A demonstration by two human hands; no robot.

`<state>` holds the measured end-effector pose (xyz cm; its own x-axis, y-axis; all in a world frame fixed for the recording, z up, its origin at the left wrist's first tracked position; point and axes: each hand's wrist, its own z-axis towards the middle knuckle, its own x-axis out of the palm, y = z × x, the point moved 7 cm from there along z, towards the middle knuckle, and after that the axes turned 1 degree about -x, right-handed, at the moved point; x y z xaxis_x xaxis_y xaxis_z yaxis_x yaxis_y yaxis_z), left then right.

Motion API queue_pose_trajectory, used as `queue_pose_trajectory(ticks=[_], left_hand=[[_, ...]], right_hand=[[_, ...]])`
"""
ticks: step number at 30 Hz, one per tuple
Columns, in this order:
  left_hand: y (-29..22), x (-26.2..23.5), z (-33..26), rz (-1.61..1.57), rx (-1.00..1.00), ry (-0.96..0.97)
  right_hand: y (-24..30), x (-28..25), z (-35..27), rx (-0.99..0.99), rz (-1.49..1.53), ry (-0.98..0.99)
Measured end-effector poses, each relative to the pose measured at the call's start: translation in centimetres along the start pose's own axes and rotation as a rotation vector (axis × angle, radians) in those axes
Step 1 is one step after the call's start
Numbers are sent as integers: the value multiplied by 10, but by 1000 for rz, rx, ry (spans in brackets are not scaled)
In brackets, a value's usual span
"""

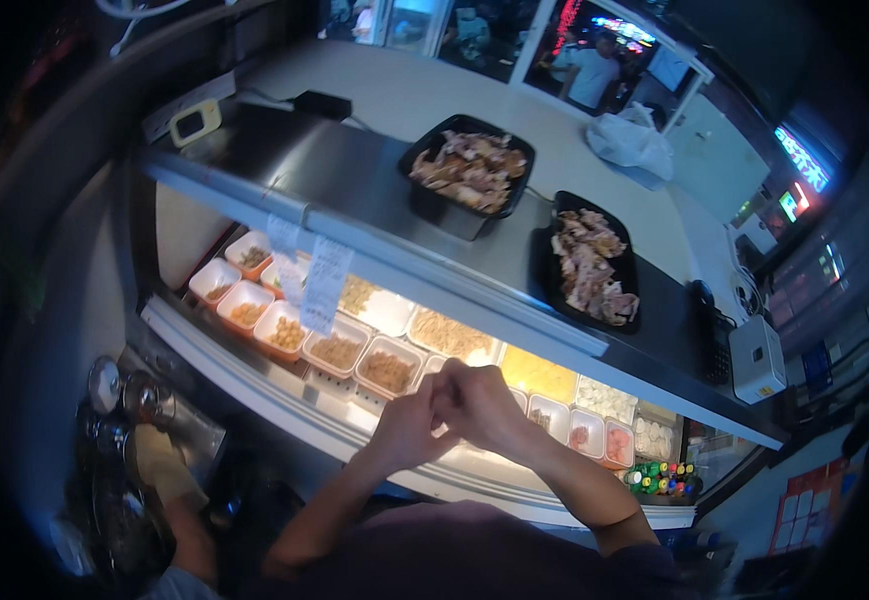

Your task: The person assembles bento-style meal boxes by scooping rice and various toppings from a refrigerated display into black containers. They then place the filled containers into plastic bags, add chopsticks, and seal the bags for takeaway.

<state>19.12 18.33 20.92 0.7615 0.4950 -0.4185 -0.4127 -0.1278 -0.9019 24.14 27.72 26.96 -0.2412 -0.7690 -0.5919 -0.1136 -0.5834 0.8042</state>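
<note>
Over the lit food case, my left hand (410,430) and my right hand (490,408) meet, fingers bent and pressed together. What they hold, if anything, is hidden between them. Behind and beside them lie white-and-orange tubs of food. One, just left of my hands, has brown chopped food (389,371) in it; another has a paler brown filling (337,350). Shredded tan food (452,335) and yellow food (537,375) fill wider trays farther back. Pink food (618,443) sits in a small tub at the right.
On the steel shelf above stand two black containers, one with chopped meat (470,170), the other with meat pieces (590,265). Paper slips (327,283) hang from the shelf edge. Another person's covered hand (167,465) is at lower left. Coloured bottle caps (660,477) cluster at right.
</note>
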Motion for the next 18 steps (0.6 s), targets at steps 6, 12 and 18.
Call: queue_pose_trajectory(ticks=[6,12,18], left_hand=[[8,6,-6,331,161,-271],[146,0,-32,541,-199,-281],[65,-17,-26,-1067,-27,228]], right_hand=[[3,-7,-11,-102,-128,4],[40,-36,-11,-74,-111,-67],[27,-36,17,-15,-30,136]])
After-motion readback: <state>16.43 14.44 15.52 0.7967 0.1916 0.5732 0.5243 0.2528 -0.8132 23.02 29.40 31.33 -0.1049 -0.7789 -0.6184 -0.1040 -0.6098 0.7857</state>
